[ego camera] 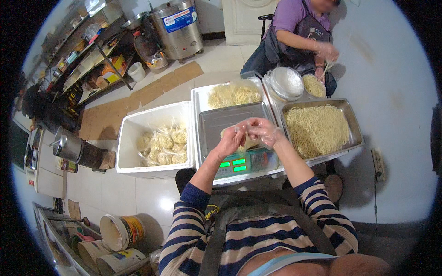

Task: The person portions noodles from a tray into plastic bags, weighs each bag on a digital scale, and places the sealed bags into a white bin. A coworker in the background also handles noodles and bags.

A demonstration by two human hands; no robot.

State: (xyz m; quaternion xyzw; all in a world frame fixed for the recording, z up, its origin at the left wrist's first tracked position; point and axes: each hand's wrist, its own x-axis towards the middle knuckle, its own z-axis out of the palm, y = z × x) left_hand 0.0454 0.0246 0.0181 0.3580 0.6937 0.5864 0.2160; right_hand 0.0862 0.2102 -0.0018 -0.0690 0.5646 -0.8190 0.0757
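Both hands are raised over the metal pan (221, 119) of a digital scale. My left hand (233, 138) pinches the gathered neck of a clear plastic bag of noodles (243, 147). Clear plastic film covers my right hand (264, 131), whose fingers grip the same bag close to the left fingertips. Most of the bag is hidden behind the hands. Lit green readouts show on the scale's panel (252, 165). To the right, loose noodles fill a steel tray (355, 129). Several bagged noodle portions (165, 145) lie in a white foam box (121, 148) on the left.
Bagged noodles (234, 95) rest behind the scale pan. A co-worker (300, 38) sits at the back right, handling noodles in a bowl (314, 86) beside stacked plastic-wrapped bowls (283, 84). Shelving (86, 51), a steel cooker (179, 34) and buckets (121, 233) stand around the floor.
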